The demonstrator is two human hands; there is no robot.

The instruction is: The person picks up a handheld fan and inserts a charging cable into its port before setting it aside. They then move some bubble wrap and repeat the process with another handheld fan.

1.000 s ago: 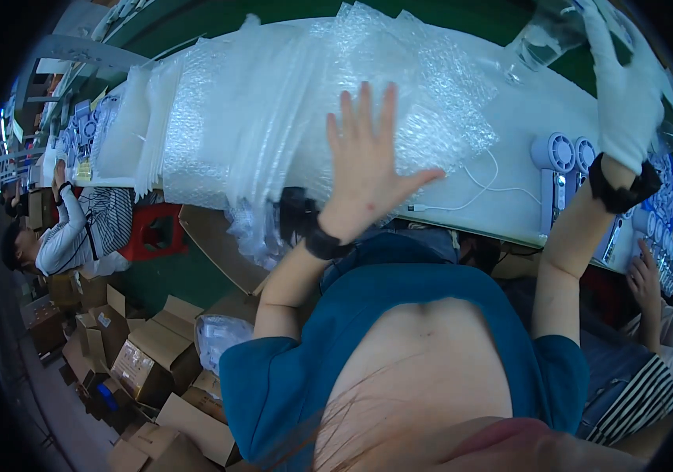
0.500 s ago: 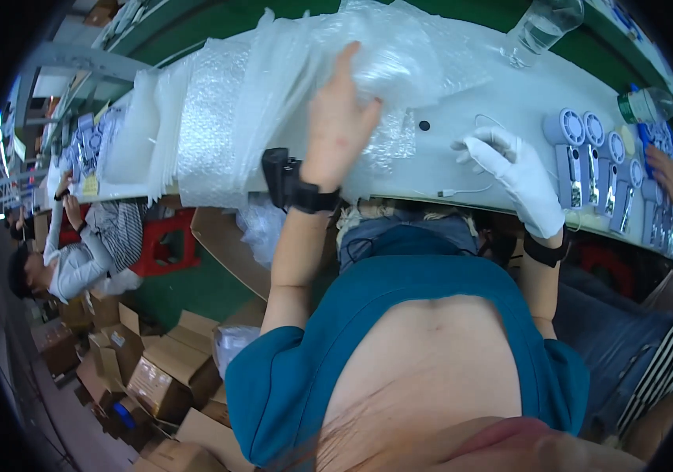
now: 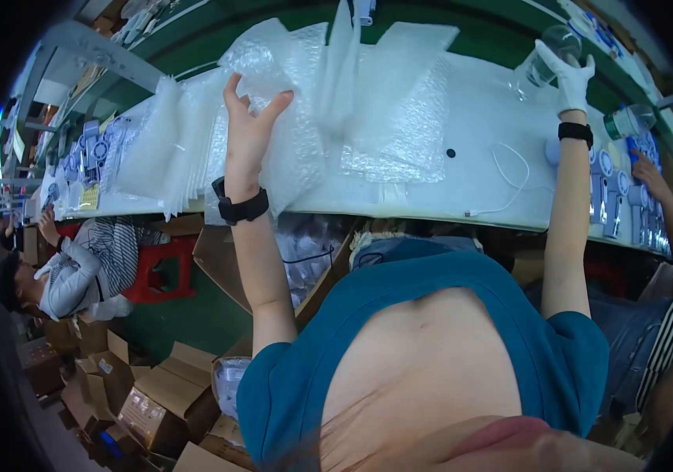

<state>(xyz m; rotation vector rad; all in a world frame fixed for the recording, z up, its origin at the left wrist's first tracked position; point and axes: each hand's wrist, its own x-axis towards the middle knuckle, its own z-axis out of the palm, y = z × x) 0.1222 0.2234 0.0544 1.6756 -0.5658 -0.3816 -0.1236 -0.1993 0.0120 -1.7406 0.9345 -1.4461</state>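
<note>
My bare left hand [image 3: 248, 140], with a black strap at the wrist, lies over the bubble-wrap bags at the left of the table. Its thumb and forefinger are spread apart, against a loose bubble-wrap bag [image 3: 254, 57]. My right hand [image 3: 571, 85], in a white glove, reaches to the far right edge of the table. Its fingers are around a clear plastic bottle [image 3: 550, 63]. More bubble-wrap bags [image 3: 411, 118] lie flat at mid-table, with one sheet standing up beside them.
A white cable [image 3: 519, 185] and a small black disc [image 3: 451, 153] lie on the table [image 3: 478, 118]. Handheld fans [image 3: 605, 189] stand in rows at right, near another person's hand [image 3: 651, 175]. A cardboard box [image 3: 226, 267] sits below the table. Another person sits at far left.
My left hand has moved left across the bubble-wrap bags, which now lie spread out in separate groups. My right hand has gone from beside the cable up to the bottle.
</note>
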